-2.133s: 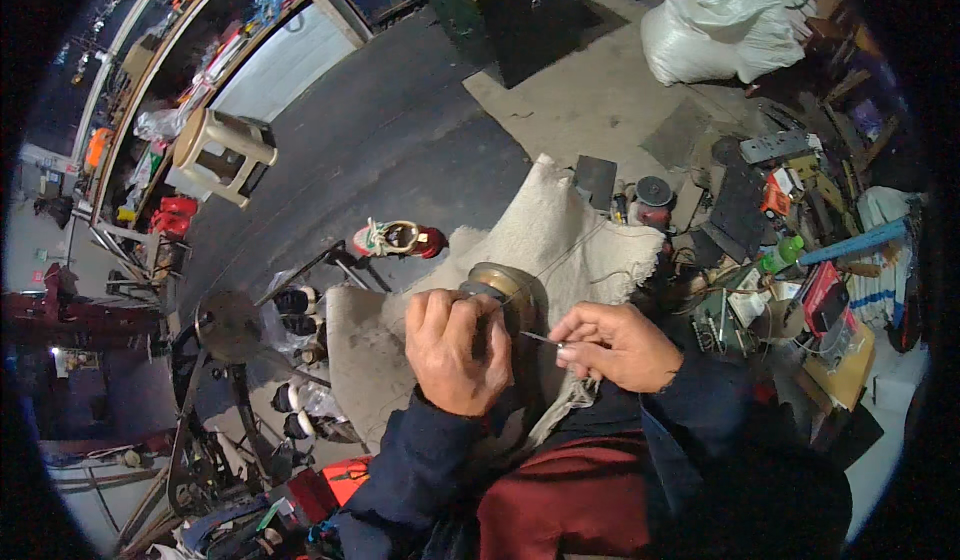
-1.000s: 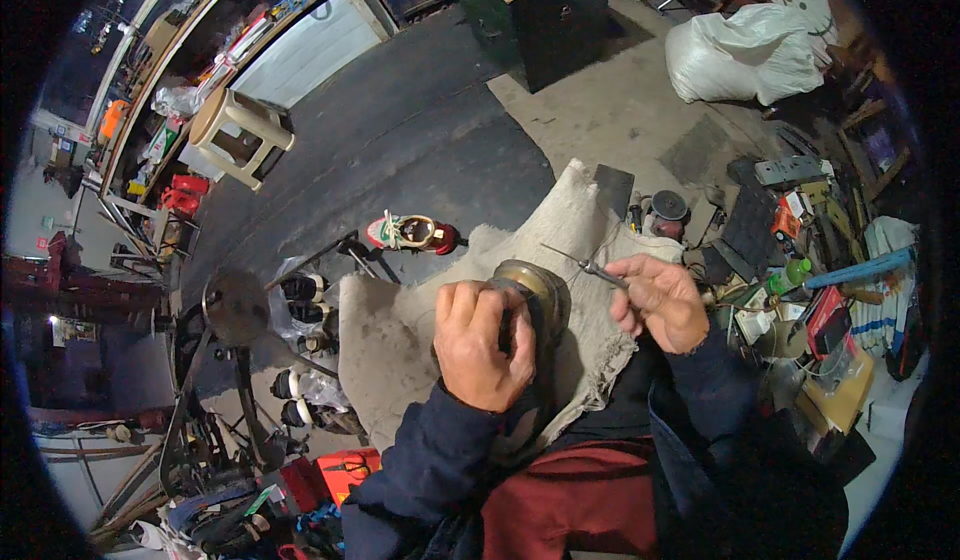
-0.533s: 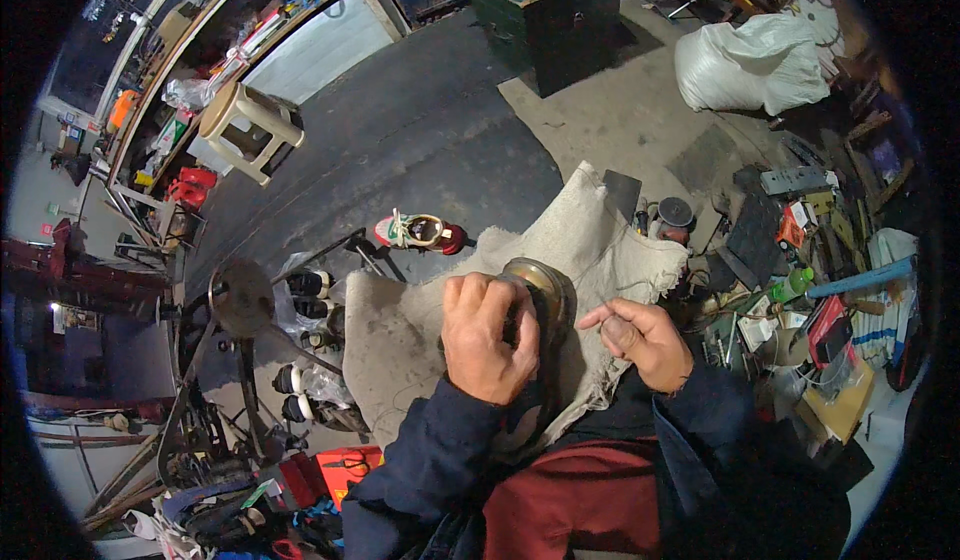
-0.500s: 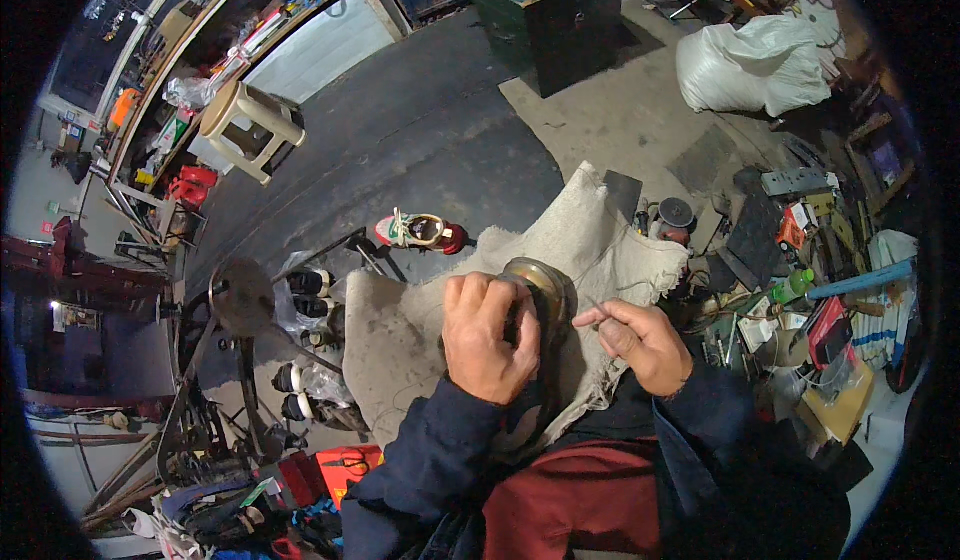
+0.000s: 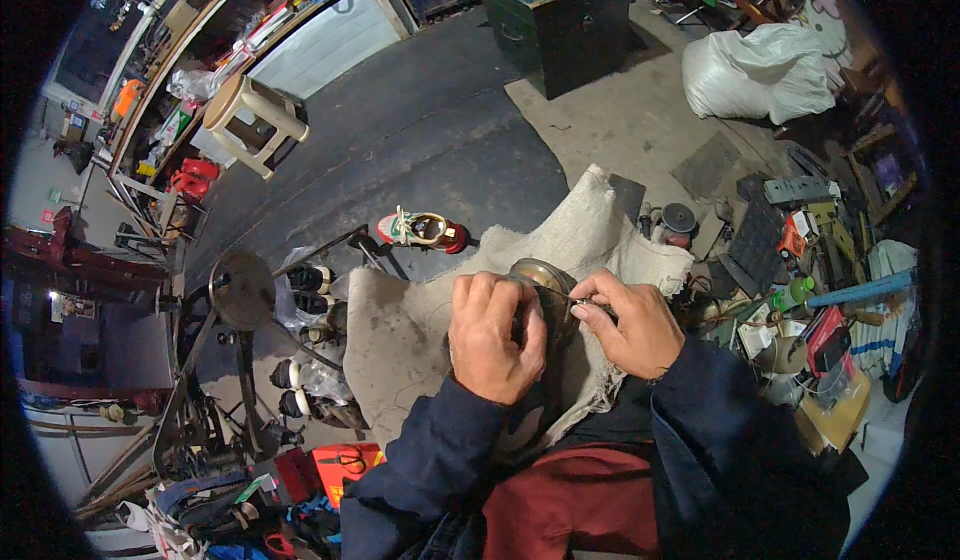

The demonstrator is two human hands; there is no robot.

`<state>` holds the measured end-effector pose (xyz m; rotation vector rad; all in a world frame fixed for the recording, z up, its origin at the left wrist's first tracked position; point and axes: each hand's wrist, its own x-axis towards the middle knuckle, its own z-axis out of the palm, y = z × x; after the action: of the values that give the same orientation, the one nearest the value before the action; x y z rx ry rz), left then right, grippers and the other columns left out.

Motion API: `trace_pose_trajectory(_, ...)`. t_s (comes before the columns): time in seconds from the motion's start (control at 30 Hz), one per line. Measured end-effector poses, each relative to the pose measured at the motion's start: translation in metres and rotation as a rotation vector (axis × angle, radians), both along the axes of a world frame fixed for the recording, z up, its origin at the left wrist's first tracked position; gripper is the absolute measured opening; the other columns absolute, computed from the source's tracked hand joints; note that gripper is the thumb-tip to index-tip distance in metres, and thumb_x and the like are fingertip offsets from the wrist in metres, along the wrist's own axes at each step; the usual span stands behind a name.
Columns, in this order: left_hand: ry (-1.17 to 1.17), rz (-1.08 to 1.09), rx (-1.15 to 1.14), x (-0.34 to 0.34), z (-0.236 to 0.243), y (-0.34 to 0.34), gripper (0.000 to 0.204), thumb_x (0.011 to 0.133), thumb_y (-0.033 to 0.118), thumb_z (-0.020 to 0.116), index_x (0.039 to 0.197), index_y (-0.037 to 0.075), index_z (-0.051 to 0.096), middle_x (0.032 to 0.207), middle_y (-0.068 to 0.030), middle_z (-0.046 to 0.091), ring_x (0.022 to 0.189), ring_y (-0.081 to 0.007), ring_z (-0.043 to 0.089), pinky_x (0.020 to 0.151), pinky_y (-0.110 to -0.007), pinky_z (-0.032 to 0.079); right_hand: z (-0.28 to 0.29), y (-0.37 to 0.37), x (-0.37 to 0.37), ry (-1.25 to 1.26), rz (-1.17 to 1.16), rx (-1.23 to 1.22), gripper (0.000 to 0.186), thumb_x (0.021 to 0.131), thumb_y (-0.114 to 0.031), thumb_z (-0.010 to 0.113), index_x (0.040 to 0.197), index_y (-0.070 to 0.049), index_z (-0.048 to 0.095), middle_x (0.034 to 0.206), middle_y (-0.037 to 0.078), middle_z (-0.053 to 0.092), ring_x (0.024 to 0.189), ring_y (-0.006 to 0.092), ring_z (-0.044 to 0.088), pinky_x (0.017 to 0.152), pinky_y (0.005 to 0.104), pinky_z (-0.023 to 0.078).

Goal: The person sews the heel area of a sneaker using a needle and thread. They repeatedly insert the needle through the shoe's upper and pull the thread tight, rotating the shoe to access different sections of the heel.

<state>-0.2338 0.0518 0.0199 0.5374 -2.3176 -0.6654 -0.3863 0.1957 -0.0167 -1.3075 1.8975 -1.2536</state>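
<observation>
A cream cloth [image 5: 400,335] lies spread over my lap, with a dark, shoe-like item with a brownish rounded end [image 5: 545,276] on it. My left hand [image 5: 492,335] is closed round the left side of this item, fingers curled over its top edge. On the other side, my right hand [image 5: 632,322] pinches a thin, needle-like thing [image 5: 578,302] between thumb and forefinger, its tip at the item's right edge. The lower part of the item is partly hidden behind my left hand and sleeve. Exactly what kind of item it is cannot be made out.
A red, green and white shoe [image 5: 424,230] stands on the floor beyond the cloth. To the left is an iron machine with a round wheel [image 5: 241,291], with more shoes [image 5: 292,388] beside it. Tools and scraps crowd the right, around a green bottle [image 5: 793,293].
My right hand has moved left, from a gap beside the dark item to its edge, bringing the thin thing along. My left hand keeps its hold.
</observation>
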Motion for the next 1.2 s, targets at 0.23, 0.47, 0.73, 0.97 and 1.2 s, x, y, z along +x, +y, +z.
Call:
trace_pose_trajectory(0.23,0.000,0.003,-0.003,0.002,-0.001,-0.002,0.019,0.074,-0.003,0.069,0.092,0.003,0.062,0.091,-0.0148,0.057,0.089,-0.0363,0.053,0.078,-0.044,0.046,0.036,0.020,-0.070,-1.142,-0.142,-0.979,0.035,0.105,-0.040,0.055,0.085,-0.011,0.059,0.059,-0.001,0.035,0.047,0.0122,0.029,0.045,0.0310,0.025)
trace_pose_trajectory(0.47,0.011,0.001,0.019,-0.001,-0.002,0.000,0.019,0.074,-0.003,0.069,0.090,0.003,0.061,0.090,-0.0152,0.056,0.087,-0.0368,0.052,0.077,-0.045,0.045,0.024,0.031,-0.054,-0.471,-0.466,-0.289,0.044,0.108,-0.043,0.045,0.107,-0.003,0.063,0.068,-0.005,0.043,0.054,0.0053,0.036,0.049,0.0242,0.027)
trace_pose_trajectory(0.73,0.011,0.006,0.006,0.001,-0.001,0.001,0.018,0.074,-0.002,0.068,0.089,0.003,0.059,0.089,-0.0161,0.055,0.087,-0.0377,0.052,0.077,-0.046,0.045,0.024,0.004,-0.003,0.110,-0.063,-0.050,0.012,0.095,-0.013,0.071,0.093,-0.001,0.070,0.071,0.014,0.068,0.057,0.0196,0.064,0.056,0.0330,0.048)
trace_pose_trajectory(0.97,0.019,0.008,-0.014,0.004,-0.003,-0.001,0.020,0.075,-0.003,0.068,0.094,0.002,0.062,0.090,-0.0150,0.056,0.087,-0.0363,0.052,0.074,-0.044,0.046,0.041,0.013,-0.065,-0.818,0.012,-0.646,0.026,0.100,-0.027,0.062,0.085,-0.006,0.065,0.064,0.001,0.050,0.056,0.0127,0.048,0.053,0.0295,0.037)
trace_pose_trajectory(1.2,0.015,-0.006,0.014,0.003,-0.003,-0.003,0.019,0.075,-0.001,0.069,0.093,0.002,0.062,0.091,-0.0148,0.056,0.088,-0.0368,0.053,0.076,-0.044,0.047,0.035,0.046,-0.113,-0.851,-0.570,-0.876,0.051,0.106,-0.038,0.052,0.135,0.003,0.057,0.084,0.002,0.059,0.055,0.0065,0.037,0.051,0.0267,0.034)
